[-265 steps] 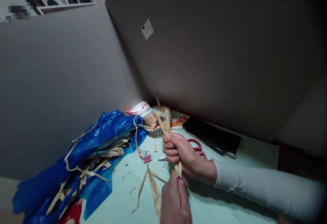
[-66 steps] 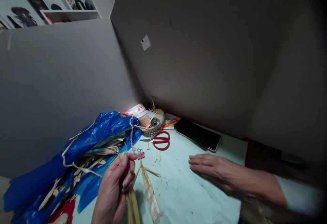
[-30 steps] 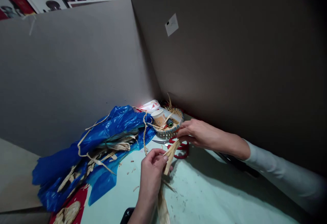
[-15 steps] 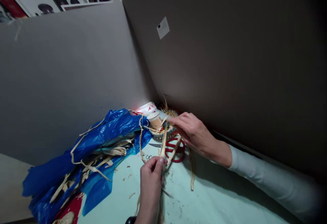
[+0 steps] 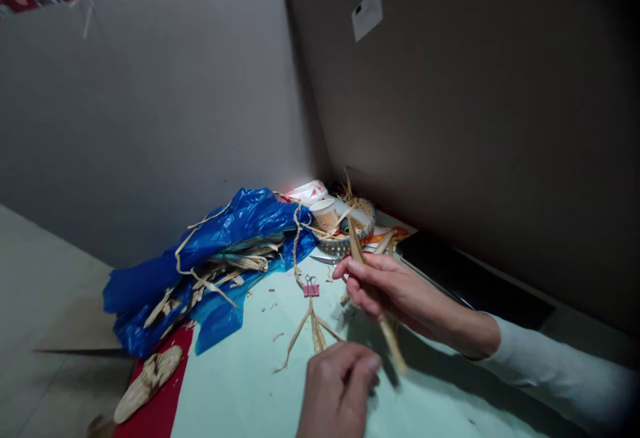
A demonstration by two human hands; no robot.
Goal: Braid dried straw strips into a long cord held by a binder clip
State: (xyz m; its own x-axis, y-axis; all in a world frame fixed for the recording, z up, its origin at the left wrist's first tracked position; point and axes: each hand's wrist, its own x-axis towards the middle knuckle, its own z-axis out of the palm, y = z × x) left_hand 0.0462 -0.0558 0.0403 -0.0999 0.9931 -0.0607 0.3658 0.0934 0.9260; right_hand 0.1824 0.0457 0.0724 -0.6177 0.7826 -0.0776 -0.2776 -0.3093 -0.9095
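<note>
In the head view my right hand (image 5: 383, 285) is closed on a long, tan dried husk strip (image 5: 394, 351), which slants past the fingers at both ends. My left hand (image 5: 334, 391) is low in the middle, fingers curled; what they hold, if anything, is hidden. Just beyond it a pink binder clip (image 5: 311, 290) lies on the pale green table surface (image 5: 250, 385). Thin plant-fibre strands (image 5: 317, 335) fan out from the clip toward me, and some pass behind my left hand. A braided cord (image 5: 296, 251) leads away from the clip's far side.
A blue plastic bag (image 5: 250, 211) with dried strips lies at left. Behind my hands are a round woven basket (image 5: 335, 248), a paper cup (image 5: 324, 213) and an orange-handled tool (image 5: 397, 232). A flat black object (image 5: 465, 278) lies along the right wall. A woven sandal-shaped piece (image 5: 147, 385) rests on red cloth.
The view has shifted. My right hand has come nearer and now holds the strip that ran up from my left hand. My left hand has drawn back, and the pink clip shows. The red-handled scissors are mostly hidden.
</note>
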